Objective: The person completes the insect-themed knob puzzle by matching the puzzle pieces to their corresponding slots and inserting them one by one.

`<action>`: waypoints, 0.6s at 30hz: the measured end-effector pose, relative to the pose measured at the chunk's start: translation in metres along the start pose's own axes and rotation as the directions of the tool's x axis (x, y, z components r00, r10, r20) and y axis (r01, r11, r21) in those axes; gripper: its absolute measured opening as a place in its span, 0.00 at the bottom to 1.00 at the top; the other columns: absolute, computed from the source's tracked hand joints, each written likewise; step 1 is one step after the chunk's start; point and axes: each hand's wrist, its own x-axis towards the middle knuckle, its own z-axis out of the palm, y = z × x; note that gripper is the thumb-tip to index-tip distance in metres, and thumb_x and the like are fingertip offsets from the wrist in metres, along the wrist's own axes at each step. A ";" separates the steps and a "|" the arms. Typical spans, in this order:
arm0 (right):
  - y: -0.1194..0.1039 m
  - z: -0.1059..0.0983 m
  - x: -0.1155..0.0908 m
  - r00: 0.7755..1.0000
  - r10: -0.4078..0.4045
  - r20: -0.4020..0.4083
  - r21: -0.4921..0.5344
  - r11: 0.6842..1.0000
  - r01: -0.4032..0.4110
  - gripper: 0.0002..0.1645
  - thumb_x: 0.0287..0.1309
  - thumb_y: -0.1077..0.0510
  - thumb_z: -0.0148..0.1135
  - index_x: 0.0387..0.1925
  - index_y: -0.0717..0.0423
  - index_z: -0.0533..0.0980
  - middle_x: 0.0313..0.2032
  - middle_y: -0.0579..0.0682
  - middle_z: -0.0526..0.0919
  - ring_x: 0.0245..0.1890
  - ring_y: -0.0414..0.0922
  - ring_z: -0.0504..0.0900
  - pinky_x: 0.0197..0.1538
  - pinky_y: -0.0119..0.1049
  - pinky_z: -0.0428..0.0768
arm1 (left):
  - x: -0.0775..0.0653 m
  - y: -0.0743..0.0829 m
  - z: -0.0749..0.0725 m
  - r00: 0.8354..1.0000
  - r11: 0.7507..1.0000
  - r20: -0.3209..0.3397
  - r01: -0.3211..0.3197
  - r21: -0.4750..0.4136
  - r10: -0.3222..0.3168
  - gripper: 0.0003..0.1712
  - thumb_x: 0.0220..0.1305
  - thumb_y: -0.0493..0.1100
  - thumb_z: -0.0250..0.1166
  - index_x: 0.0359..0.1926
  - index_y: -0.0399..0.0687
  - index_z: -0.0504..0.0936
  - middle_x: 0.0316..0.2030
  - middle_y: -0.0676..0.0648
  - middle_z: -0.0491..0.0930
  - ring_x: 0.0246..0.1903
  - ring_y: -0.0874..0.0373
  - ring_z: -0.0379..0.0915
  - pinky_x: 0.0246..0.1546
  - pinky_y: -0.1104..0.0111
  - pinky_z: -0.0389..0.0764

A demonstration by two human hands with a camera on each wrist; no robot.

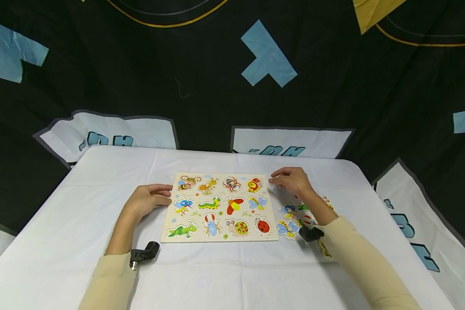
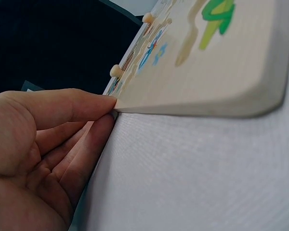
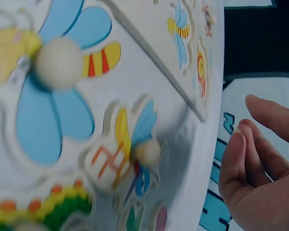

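A wooden insect puzzle board (image 1: 221, 211) lies flat on the white tablecloth. My left hand (image 1: 149, 200) is at its left edge; in the left wrist view, straight thumb and fingers (image 2: 77, 106) touch the board's edge. Round wooden knobs (image 2: 116, 71) stand up from the board there. Beside the upper right corner hovers my right hand (image 1: 292, 178), fingers loosely bent, holding nothing and apart from the board. Loose puzzle pieces lie below the right forearm, among them a blue-winged dragonfly piece (image 1: 287, 229) and a mosquito piece (image 3: 139, 151), each with a knob.
The white-covered table (image 1: 201, 280) stretches around the board. Behind it hangs a black cloth (image 1: 201, 77) with blue and white patches. A black wrist camera (image 1: 311, 234) on the right arm partly hides the loose pieces.
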 end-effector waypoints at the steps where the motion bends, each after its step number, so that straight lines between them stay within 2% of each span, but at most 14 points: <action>1: 0.002 -0.003 -0.001 1.000 0.009 0.006 -0.005 1.000 -0.009 0.20 0.56 0.49 0.74 0.48 0.52 0.86 0.48 0.54 0.86 0.44 0.51 0.81 0.44 0.40 0.76 | 0.000 0.000 0.000 1.000 1.000 0.002 0.000 0.003 0.000 0.32 0.59 0.43 0.73 0.66 0.48 0.79 0.53 0.43 0.84 0.55 0.52 0.76 0.63 0.53 0.68; 6: 0.012 -0.018 -0.007 0.998 0.036 0.055 -0.023 0.999 -0.035 0.23 0.56 0.47 0.73 0.51 0.51 0.85 0.50 0.55 0.85 0.45 0.51 0.79 0.45 0.46 0.79 | 0.000 -0.001 0.000 1.000 1.000 0.008 0.012 0.016 -0.012 0.32 0.60 0.45 0.71 0.66 0.50 0.79 0.56 0.43 0.83 0.59 0.49 0.72 0.63 0.52 0.67; 11: 0.024 -0.032 -0.015 0.996 0.033 0.080 -0.032 0.999 -0.030 0.23 0.57 0.47 0.73 0.51 0.53 0.85 0.48 0.55 0.85 0.41 0.51 0.79 0.46 0.43 0.80 | 0.000 0.001 0.001 1.000 1.000 0.003 -0.001 0.007 0.001 0.32 0.60 0.43 0.72 0.66 0.48 0.78 0.56 0.41 0.83 0.59 0.49 0.73 0.62 0.53 0.68; 18: 0.041 -0.049 -0.028 0.993 0.034 0.116 -0.063 0.998 -0.026 0.23 0.59 0.48 0.71 0.53 0.54 0.84 0.47 0.52 0.87 0.44 0.52 0.80 0.49 0.43 0.77 | 0.000 0.001 0.000 1.000 1.000 0.008 -0.001 -0.001 0.001 0.32 0.60 0.42 0.72 0.67 0.46 0.78 0.56 0.41 0.83 0.56 0.52 0.76 0.62 0.53 0.68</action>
